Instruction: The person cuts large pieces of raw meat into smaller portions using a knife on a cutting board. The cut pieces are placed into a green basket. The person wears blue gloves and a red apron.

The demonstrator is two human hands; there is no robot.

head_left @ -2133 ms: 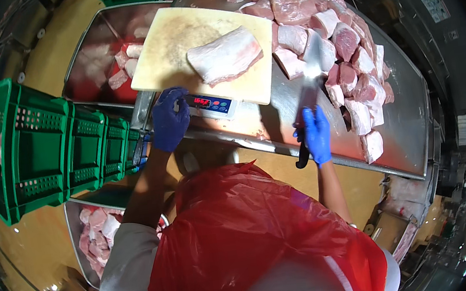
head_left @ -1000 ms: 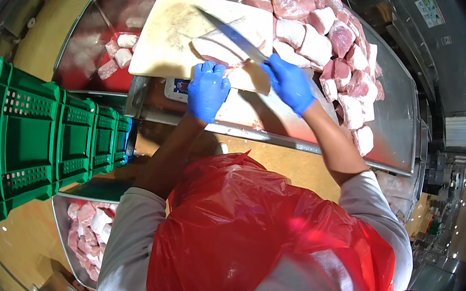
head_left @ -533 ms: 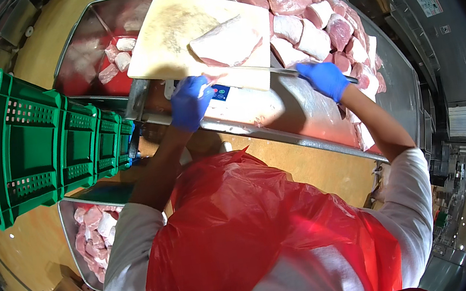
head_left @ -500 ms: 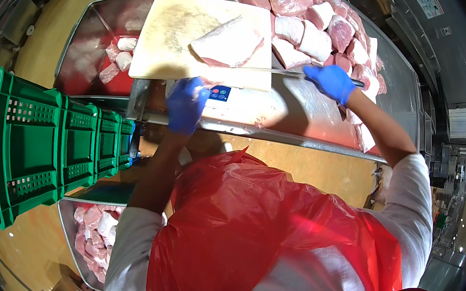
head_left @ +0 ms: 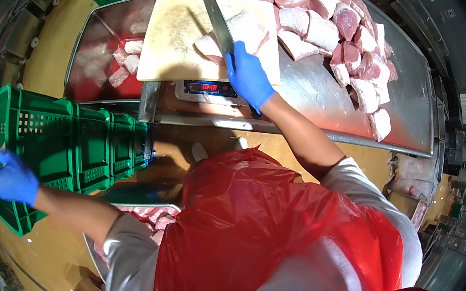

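Observation:
My right hand [head_left: 250,78], in a blue glove, is wrapped round the handle of a long knife [head_left: 217,19]. Its broad blade points away from me, above a slab of meat [head_left: 247,27] with a pale fat side. That slab lies on the cream cutting board [head_left: 172,31], and the blade hides part of it. At the far left my left hand [head_left: 10,180], also gloved in blue, is over the mouth of a green crate [head_left: 41,148]. Its fingers are apart and I see nothing held in them.
Beside the board, a digital scale [head_left: 206,89] shows a lit red display. Many meat chunks [head_left: 318,30] are heaped on the metal table [head_left: 310,107] to the right. A few pieces [head_left: 119,75] lie in the reddish tray at left. Another tub of meat [head_left: 164,221] stands low by my left arm.
My left hand has swung from the board's near edge out to the green crate, no longer with the small meat scrap. My right hand moved left, turning the blade to point away.

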